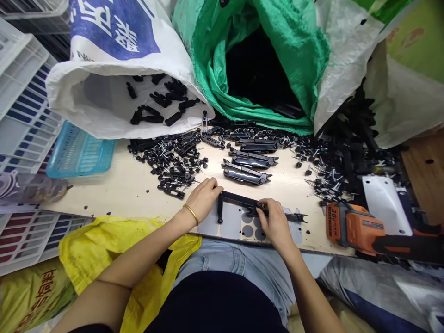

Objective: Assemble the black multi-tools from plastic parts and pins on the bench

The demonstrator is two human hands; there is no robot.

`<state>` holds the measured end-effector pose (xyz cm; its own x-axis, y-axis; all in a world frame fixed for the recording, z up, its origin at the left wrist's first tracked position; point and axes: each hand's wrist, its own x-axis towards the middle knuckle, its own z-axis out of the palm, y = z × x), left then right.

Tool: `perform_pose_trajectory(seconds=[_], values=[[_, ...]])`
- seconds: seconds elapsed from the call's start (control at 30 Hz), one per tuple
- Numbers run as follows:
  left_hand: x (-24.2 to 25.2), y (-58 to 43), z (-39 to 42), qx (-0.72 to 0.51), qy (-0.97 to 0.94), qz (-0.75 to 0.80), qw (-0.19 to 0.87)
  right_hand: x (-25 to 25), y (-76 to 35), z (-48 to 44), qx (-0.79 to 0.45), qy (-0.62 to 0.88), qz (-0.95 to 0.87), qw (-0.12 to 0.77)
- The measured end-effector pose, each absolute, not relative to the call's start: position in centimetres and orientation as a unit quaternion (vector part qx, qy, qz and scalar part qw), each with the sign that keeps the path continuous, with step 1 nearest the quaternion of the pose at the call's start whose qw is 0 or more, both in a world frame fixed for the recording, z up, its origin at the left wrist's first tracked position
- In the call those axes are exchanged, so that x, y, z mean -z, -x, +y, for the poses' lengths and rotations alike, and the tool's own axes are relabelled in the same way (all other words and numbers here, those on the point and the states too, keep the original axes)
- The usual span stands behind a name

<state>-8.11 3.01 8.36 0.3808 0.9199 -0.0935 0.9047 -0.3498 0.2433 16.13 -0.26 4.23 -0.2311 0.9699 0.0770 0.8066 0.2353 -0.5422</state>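
Note:
Both hands hold a long black plastic bracket [239,199] just above the near edge of the workbench. My left hand [204,196] pinches its left end, where a short arm hangs down towards me. Along its right half, my right hand [274,217] grips it with thumb and fingers; a forked tip sticks out beyond that hand. Under the bracket lie grey pads [225,219], one with round marks. Further back, several similar folded black brackets [246,173] are lined up. Small black parts with metal pins [173,162] are heaped left of them.
An orange cordless power tool [357,226] lies at the right, beside more black knobs with screws [329,180]. Behind stand a white sack [86,99] of black parts and a green sack [208,88]. A blue basket [81,152] sits left; a yellow bag [104,240] hangs at the near edge.

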Motion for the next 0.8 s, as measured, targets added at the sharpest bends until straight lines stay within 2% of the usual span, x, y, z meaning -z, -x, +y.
perform_pose_trajectory(seconds=[0.13, 0.27, 0.47, 0.63, 0.8], values=[[-8.8, 7.6, 2.9, -0.017, -0.827, 0.545, 0.138, -3.4, -17.1, -0.6, -0.208, 0.579, -0.761, 0.206], [-7.8, 8.4, 3.4, -0.069, -0.824, 0.524, 0.205, -3.0, -17.7, -1.0, -0.215, 0.569, -0.767, 0.207], [-5.1, 9.8, 4.6, -0.19, -0.803, 0.492, 0.277, -4.1, -17.4, -1.7, -0.141, 0.553, -0.766, 0.295], [-4.5, 9.9, 4.7, -0.202, -0.795, 0.488, 0.298, -2.7, -17.5, -1.4, -0.107, 0.515, -0.827, 0.199], [-4.6, 9.7, 4.0, -0.217, -0.771, 0.509, 0.316, -0.6, -18.0, -1.8, -0.077, 0.5, -0.841, 0.192]])
